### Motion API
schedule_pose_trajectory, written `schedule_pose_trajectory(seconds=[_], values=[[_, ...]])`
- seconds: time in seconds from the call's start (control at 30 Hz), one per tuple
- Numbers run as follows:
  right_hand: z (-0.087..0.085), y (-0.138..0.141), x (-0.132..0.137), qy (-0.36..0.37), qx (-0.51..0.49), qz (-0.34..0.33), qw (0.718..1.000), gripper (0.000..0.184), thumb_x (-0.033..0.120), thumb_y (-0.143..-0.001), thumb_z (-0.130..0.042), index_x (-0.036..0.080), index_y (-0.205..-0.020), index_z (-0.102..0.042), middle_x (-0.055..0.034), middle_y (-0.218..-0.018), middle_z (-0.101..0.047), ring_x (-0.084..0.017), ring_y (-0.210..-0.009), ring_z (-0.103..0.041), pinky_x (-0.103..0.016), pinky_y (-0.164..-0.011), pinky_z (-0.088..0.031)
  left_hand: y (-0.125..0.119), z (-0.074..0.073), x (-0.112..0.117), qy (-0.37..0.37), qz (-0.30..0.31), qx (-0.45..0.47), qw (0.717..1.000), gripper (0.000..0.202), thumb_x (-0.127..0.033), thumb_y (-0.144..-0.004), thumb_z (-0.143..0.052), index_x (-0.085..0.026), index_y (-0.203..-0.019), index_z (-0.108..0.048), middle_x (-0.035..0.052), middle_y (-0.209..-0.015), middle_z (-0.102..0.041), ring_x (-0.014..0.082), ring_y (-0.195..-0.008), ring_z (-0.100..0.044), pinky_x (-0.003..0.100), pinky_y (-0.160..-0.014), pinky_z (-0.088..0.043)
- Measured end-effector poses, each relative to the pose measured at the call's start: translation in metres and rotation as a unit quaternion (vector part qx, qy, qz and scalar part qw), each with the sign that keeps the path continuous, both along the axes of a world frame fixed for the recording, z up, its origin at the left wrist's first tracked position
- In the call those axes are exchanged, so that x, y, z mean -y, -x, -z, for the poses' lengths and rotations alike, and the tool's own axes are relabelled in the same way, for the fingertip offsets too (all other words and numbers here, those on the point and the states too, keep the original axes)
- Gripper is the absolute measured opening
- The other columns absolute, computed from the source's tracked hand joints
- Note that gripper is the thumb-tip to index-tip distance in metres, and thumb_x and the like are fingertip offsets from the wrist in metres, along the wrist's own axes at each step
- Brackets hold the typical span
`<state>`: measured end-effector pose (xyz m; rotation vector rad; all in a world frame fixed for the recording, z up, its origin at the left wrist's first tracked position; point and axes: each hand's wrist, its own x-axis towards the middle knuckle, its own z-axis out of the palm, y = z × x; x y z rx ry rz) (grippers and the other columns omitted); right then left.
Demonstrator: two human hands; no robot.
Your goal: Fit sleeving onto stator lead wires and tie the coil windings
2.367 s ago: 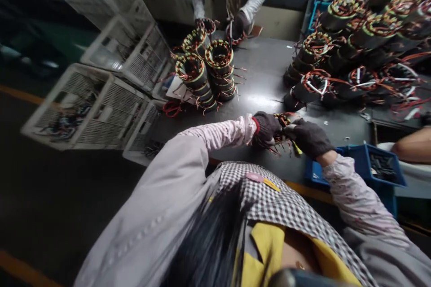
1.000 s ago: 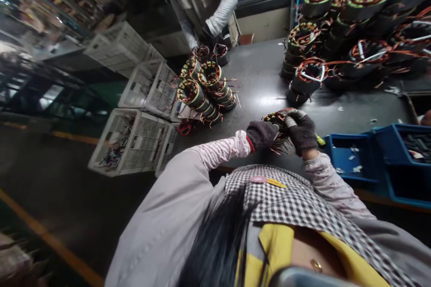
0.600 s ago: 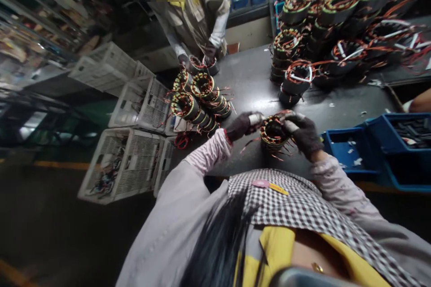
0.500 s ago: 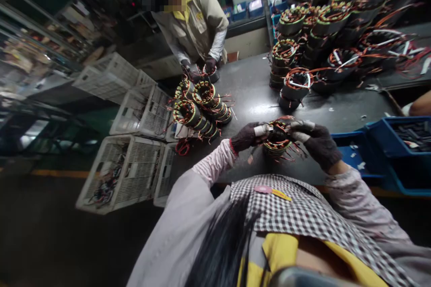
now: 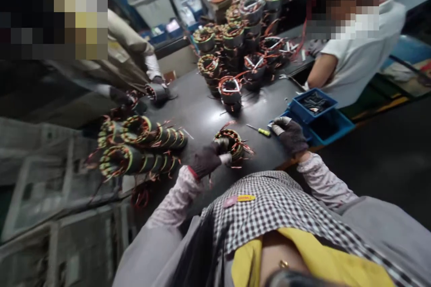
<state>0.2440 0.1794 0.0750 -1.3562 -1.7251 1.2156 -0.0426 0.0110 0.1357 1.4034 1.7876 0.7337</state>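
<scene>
Head view, 1 moment. Left hand [image 5: 206, 161], dark-gloved, is closed on the rim of a round copper-wound stator coil with loose red and orange leads [image 5: 231, 142], which sits on the dark desk [image 5: 198, 114] near its front edge. Right hand [image 5: 290, 134] hovers right of the coil, fingers curled, holding nothing, beside a blue plastic bin [image 5: 311, 105]. A yellow-handled screwdriver [image 5: 258, 130] lies between coil and bin.

Risk, judged: the leads could snag on the glove; the screwdriver could roll.

No legible writing; frame blurred.
</scene>
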Motion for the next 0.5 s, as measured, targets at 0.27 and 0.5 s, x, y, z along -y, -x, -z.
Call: schedule_pose_trajectory(seconds=[0.27, 0.5], values=[[0.048, -0.103, -0.036, 0.05, 0.219, 0.083, 0.971, 0.017, 0.022, -0.073, -0.083, 0.028, -0.069, -0.067, -0.0054, -0.083, -0.075, -0.026, -0.086, -0.065, -0.044, -0.095, -0.052, -0.015, 0.005, 0.001, 0.049, 0.121, -0.294, 0.947, 0.027, -0.02, -0.092, -0.079, -0.023, -0.119, -0.086, 0.0115, -0.127, -0.085, 0.034, -0.12, -0.08, 0.046, -0.106, -0.064], [0.045, -0.174, -0.11, 0.044, 0.253, 0.205, 0.944, 0.04, 0.013, -0.075, -0.075, 0.032, -0.061, -0.043, -0.0091, -0.072, -0.059, -0.034, -0.097, -0.064, -0.055, -0.096, -0.042, -0.015, 0.018, 0.011, 0.043, 0.07, -0.284, 0.955, 0.022, -0.017, -0.089, -0.084, -0.026, -0.108, -0.087, 0.0087, -0.122, -0.085, 0.0299, -0.117, -0.08, 0.043, -0.106, -0.066]])
